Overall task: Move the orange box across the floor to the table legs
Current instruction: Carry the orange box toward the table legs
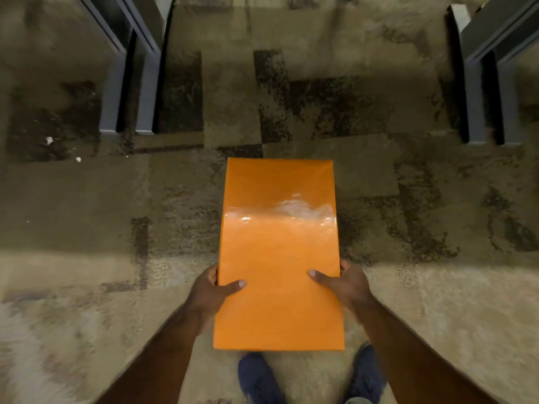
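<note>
The orange box is long, flat-topped and glossy, with a patch of glare across its middle. It is held in front of me, above the carpet, its long side pointing away. My left hand grips its left edge, thumb on top. On the opposite edge my right hand grips the same way. Dark grey table legs stand on the floor ahead: one pair at the left and one pair at the right. The box's far end lies short of both pairs.
Patchy brown and beige carpet covers the floor. Small white scraps lie near the left legs. My blue shoes show under the box's near end. Open carpet stretches between the two leg pairs.
</note>
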The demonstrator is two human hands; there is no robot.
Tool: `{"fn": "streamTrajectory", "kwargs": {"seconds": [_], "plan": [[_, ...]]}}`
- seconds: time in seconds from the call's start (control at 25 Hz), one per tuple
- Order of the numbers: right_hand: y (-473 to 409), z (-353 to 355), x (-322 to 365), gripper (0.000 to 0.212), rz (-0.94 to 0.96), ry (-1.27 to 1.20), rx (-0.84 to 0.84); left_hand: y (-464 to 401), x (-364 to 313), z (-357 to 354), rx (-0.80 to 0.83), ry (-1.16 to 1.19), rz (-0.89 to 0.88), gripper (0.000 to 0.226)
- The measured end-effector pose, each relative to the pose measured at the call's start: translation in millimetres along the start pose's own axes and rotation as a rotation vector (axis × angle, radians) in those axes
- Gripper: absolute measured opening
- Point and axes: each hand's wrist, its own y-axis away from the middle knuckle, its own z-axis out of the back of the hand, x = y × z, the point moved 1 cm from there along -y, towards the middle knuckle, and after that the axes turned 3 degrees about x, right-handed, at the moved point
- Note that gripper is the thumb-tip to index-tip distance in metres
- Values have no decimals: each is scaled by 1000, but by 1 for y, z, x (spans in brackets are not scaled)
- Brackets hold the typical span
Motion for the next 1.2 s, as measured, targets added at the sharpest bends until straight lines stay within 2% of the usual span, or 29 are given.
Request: {"fn": "streamTrajectory", "kwargs": {"seconds": [0.12, 0.28, 0.48, 0.68, 0.8, 1.0, 1.2], "plan": [[-2, -12, 46, 61, 54, -11, 21, -3, -30, 24, -10, 30, -23, 61], [-19, -27, 86, 65, 88, 10, 47, -21, -61, 46, 11, 55, -66, 70], [-66, -55, 114, 59, 133, 0, 2, -75, -85, 68, -12, 70, -83, 57], [-143, -75, 130, 60, 182, 12, -1, -153, -102, 78, -18, 5, -120, 58], [-186, -87, 136, 53, 207, 53, -56, -194, -111, 83, 26, -74, -139, 72], [-228, -108, 145, 57, 229, 113, -52, -238, -112, 94, 1, -6, -145, 89], [-248, -122, 147, 58, 224, 132, -56, -264, -109, 100, -38, -11, -138, 73]]}}
